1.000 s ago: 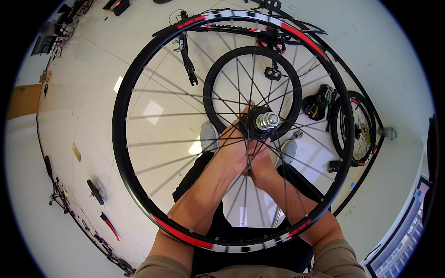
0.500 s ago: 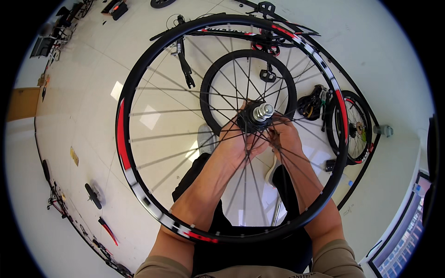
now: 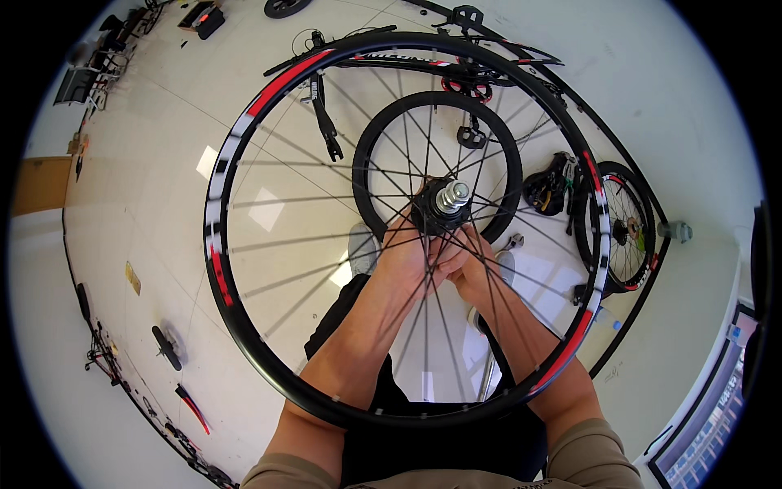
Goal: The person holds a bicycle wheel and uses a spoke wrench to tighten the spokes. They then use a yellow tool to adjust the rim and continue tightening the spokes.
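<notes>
A bare bicycle wheel rim (image 3: 217, 204), black with red and white decals, is held up in front of me with its spokes and hub in view. At its centre is a black hub (image 3: 427, 213) with a silver threaded axle end (image 3: 454, 194) pointing up at me. My left hand (image 3: 406, 248) is closed round the hub's underside, behind the spokes. Below the hub my right hand (image 3: 472, 265) has its fingers bent in against the left one. What the right fingertips grip is hidden behind hub and spokes.
Beyond the rim a black tyre (image 3: 368, 134) lies on the tiled floor, beside a bicycle frame (image 3: 391, 59) and fork (image 3: 322, 118). An adjustable wrench (image 3: 513, 243) lies near my right shoe. Another wheel (image 3: 577, 216) leans by the right wall, near a black saddle (image 3: 544, 186).
The wheel has turned clockwise, its decals shifting round the rim, and the hub has moved slightly left. My right hand has come down and inward from the hub's right side, exposing the wrench.
</notes>
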Tool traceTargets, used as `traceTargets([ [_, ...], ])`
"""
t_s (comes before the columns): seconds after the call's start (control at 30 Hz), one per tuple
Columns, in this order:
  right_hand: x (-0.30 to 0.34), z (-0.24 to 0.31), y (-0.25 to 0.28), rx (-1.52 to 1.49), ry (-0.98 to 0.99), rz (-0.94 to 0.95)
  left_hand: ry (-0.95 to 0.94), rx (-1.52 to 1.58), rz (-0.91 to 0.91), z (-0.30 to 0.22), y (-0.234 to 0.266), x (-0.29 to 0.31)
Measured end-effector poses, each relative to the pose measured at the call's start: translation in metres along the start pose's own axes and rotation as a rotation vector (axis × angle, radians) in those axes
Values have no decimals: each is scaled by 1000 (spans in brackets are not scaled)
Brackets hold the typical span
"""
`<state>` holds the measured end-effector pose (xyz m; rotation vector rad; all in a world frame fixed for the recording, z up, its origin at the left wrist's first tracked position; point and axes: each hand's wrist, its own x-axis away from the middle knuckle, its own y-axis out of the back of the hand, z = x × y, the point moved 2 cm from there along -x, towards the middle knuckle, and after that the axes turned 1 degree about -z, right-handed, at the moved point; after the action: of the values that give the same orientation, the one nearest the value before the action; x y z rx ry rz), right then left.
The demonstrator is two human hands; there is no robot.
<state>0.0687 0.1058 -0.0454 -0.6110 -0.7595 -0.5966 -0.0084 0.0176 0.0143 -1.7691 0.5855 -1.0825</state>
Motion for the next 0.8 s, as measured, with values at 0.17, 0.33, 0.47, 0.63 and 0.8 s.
traceTargets([
  [0.17, 7, -8, -14, -138, 5, 160, 59, 5, -142, -2, 4, 2],
  [0.33, 4, -20, -13, -349, 115, 259, 25, 91, 10, 13, 13, -11],
  [0.47, -5, -31, -21, -657, 73, 318, 26, 118, 16, 13, 13, -9],
  [0.63, -3, -18, -22, -722, -15, 439, 58, 105, -87, 17, 33, -19],
  [0.8, -8, -8, -4, -747, -74, 392, 86, 119, 154, 22, 20, -25],
])
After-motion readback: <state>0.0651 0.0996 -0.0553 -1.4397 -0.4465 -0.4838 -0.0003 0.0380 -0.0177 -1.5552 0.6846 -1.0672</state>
